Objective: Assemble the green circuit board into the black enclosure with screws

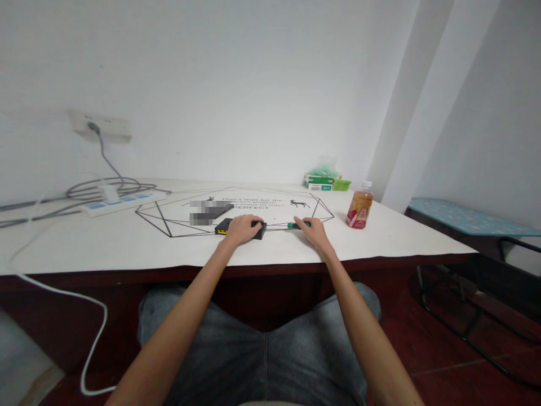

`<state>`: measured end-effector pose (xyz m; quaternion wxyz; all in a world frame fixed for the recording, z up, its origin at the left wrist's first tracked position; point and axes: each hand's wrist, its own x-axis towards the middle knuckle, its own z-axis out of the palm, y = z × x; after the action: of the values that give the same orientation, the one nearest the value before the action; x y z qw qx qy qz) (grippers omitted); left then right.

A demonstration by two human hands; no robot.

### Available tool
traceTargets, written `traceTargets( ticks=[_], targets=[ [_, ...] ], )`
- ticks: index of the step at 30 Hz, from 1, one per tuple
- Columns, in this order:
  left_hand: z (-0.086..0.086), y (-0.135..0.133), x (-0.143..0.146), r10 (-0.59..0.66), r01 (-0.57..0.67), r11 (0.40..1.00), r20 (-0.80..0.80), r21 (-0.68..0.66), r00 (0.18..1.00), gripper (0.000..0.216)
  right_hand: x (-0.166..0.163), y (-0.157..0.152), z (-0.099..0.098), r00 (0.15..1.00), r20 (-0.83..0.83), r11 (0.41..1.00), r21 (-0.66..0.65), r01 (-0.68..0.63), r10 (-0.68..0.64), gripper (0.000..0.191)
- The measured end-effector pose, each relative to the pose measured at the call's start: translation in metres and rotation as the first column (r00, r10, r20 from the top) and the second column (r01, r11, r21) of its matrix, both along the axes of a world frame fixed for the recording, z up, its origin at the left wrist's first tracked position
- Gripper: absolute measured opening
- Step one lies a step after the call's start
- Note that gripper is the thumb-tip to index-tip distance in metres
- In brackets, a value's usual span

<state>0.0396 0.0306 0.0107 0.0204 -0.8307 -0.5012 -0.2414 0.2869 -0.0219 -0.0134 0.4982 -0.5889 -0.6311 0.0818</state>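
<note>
Your left hand (pixel 244 229) holds the black box (pixel 261 231) on the table (pixel 127 248); your right hand (pixel 315 230) grips a green-handled tool (pixel 292 225). The box seems light, stiff, smooth: grasp 2 opposite edges.

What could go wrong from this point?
The left hand lies over the black box, which could slide on the tabletop if pushed unevenly.

The green-and-black tool in the right hand might slip or roll away if the grip loosens.

The drink bottle stands to the right of that hand; a wide sideways swing could tip it over.
</note>
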Motion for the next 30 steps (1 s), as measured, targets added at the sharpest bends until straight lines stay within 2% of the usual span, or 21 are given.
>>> traceTargets(
  ticks=[3,7,9,15,18,22,27,30],
  targets=[
    [0.0,-0.0001,0.0001,0.004,-0.004,1.0,0.0,-0.003,1.0,0.035,0.0006,0.0013,-0.0008,0.996,-0.057,0.998,0.004,-0.061,0.061,0.045],
    [-0.001,0.0011,0.0,0.001,-0.001,1.0,0.008,-0.001,1.0,0.035,0.0024,0.004,-0.0054,0.983,-0.175,0.999,-0.014,-0.048,0.045,0.042],
    [-0.0013,0.0015,0.0001,-0.001,0.001,1.0,0.008,-0.001,1.0,0.035,0.0029,0.005,-0.0069,0.987,-0.159,1.0,-0.015,-0.025,0.023,0.043],
    [-0.0001,0.0005,0.0008,0.0,0.0,1.0,-0.006,0.001,1.0,0.036,0.0015,0.0035,-0.0038,0.999,0.022,0.998,0.038,0.046,-0.047,0.05],
    [-0.0001,0.0005,0.0009,0.006,-0.006,1.0,0.001,0.0,1.0,0.036,0.0025,0.0034,-0.0044,1.0,-0.029,0.998,0.058,-0.006,0.008,0.043],
    [-0.0007,0.0009,0.0007,0.003,-0.003,1.0,0.006,-0.003,1.0,0.035,0.004,0.0042,-0.0067,0.993,-0.111,0.998,0.047,-0.038,0.043,0.043],
    [-0.001,0.0016,0.0002,0.0,0.0,1.0,0.006,-0.003,1.0,0.036,0.0016,0.0012,-0.0024,0.999,0.001,0.999,-0.005,0.039,-0.039,0.055],
    [-0.0014,0.0022,-0.0002,-0.004,0.004,1.0,0.008,-0.001,1.0,0.035,0.0011,-0.0001,-0.001,0.997,-0.04,0.997,0.017,-0.069,0.07,0.048]
  ],
)
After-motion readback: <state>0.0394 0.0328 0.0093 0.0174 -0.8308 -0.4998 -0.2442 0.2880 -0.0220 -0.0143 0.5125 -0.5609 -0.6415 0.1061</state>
